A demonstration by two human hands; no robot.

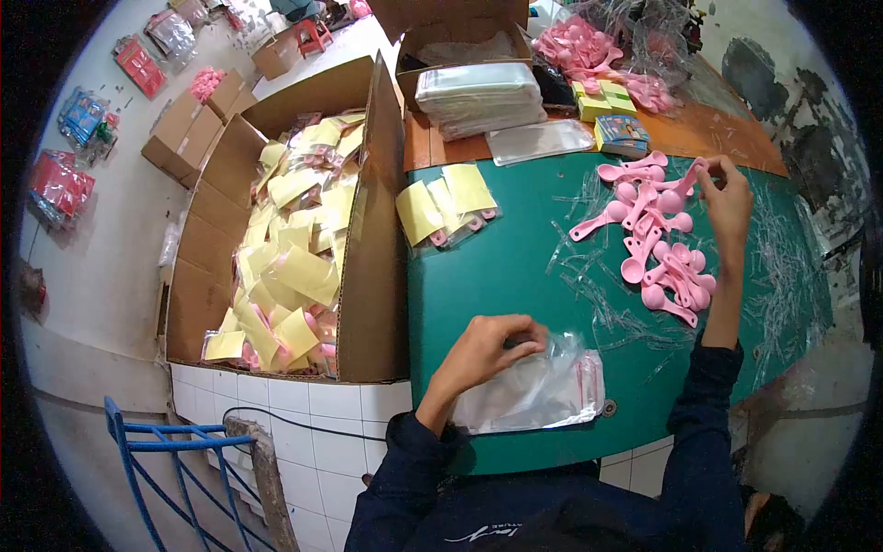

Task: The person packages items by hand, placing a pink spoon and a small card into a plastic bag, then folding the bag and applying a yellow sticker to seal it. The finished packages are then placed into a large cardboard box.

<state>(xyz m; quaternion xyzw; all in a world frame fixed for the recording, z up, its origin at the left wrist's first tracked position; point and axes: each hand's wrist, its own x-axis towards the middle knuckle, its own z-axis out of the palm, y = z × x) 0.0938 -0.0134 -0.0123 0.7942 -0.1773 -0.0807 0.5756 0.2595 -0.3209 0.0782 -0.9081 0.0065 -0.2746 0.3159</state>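
green table point(515, 276), cutting-mat type surface, littered with clear plastic strips point(598, 308).

left hand point(483, 350) sits at the near edge on a small pile of clear bags point(543, 391) with a red strip along the right end. fingers curled, pinching the top bag at its left end. pile lies flat, touching the table's near edge.

right hand point(728, 198) is stretched out to the far right of the table. thumb and fingers closed on a pink spoon point(688, 175) at the far end of a loose heap of pink spoons point(658, 258). heap lies just left of that forearm, well apart from the bags.

rest:
- three finished packs point(446, 207) with yellow cards, fanned on the table's left part, near the box wall
- open cardboard box point(372, 276) against the table's left side, full of yellow-card packs point(294, 267)
- stack of clear bags point(478, 97) on the brown far section, one loose bag just in front of it
- small yellow and green boxes point(607, 101) to the right of that stack, bagged pink spoons point(579, 41) behind them
- blue metal frame point(175, 451) low left, more cartons and packets on the floor
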